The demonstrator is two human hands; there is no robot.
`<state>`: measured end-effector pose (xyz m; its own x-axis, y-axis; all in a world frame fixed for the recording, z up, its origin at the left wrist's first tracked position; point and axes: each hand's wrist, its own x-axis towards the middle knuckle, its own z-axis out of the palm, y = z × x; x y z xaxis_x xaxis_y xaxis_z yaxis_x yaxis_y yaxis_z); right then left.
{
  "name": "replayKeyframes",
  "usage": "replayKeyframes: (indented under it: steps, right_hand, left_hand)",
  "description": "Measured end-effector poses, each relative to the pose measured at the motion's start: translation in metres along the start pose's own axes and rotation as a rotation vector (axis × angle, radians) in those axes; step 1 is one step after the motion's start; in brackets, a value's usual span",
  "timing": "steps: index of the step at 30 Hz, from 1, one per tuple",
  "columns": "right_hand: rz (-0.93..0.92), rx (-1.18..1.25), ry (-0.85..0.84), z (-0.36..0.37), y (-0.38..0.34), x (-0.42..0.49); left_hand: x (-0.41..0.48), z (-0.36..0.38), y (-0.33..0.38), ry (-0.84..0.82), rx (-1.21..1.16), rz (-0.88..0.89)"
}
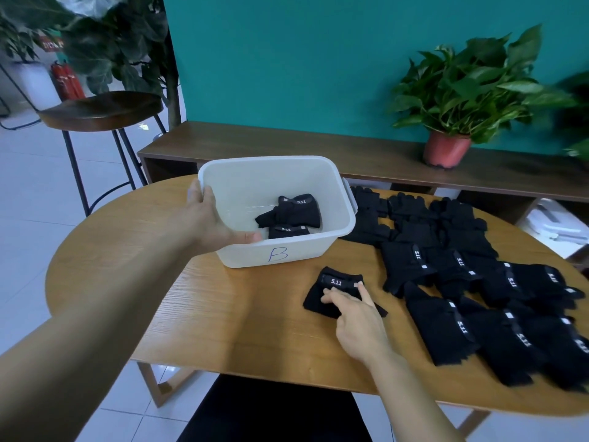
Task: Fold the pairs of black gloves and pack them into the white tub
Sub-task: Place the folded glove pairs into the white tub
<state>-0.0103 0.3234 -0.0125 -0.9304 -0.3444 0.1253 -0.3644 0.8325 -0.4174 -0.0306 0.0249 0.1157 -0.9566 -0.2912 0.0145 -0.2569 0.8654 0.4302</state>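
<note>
- My right hand (pixel 358 319): released, fingers stretched forward and flat, their tips resting on the folded pair of gloves (pixel 334 293); nothing is grasped.
- Folded pair of gloves: a compact black bundle lying on the wooden table (pixel 191 298), just in front of the tub's near wall and apart from it; the "5.11" cuff label faces up.
- Unfolded gloves (pixel 478 298): many black pairs spread flat in overlapping rows over the right part of the table, from the near edge back to the tub's right side.
- My left hand (pixel 212 220): grasping the white tub (pixel 287 173) at its left near corner, thumb hooked over the rim to the inside, fingers on the outer wall.
- White tub: upright at the middle of the table, a blue letter "B" on its near wall.
- Packed gloves (pixel 293 213): two folded black bundles on the tub floor, touching one another.
- Behind the table: a low dark wooden shelf (pixel 318 143) carrying a potted plant (pixel 446 149), a stool (pixel 98 110) to the left, and a teal wall (pixel 287 59).
</note>
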Motion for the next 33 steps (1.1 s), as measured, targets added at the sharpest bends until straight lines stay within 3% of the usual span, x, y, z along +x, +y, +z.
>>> replayKeyframes:
  steps: [5,7,10,16,21,33]
  right_hand:
    - [-0.037,0.141,-0.068,-0.003,-0.001,-0.014]
    - [-0.033,0.209,0.013,-0.018,-0.006,-0.013]
    - [-0.116,0.128,0.124,-0.035,-0.015,-0.001]
    - [-0.091,-0.138,-0.335,-0.037,-0.026,0.033]
    - [-0.027,-0.255,-0.584,-0.036,-0.032,0.054]
    - [-0.003,-0.313,-0.535,-0.030,-0.041,0.049]
  left_hand:
    - [-0.010,0.006,0.006,0.010,0.000,0.046]
    - [-0.011,0.006,0.006,0.011,0.008,0.048]
    - [-0.010,0.007,0.005,0.012,0.004,0.037]
    - [-0.005,0.009,0.003,0.024,0.024,0.054]
    - [-0.003,0.010,0.001,0.029,0.003,0.072]
    - [-0.002,0.009,0.002,0.038,0.019,0.084]
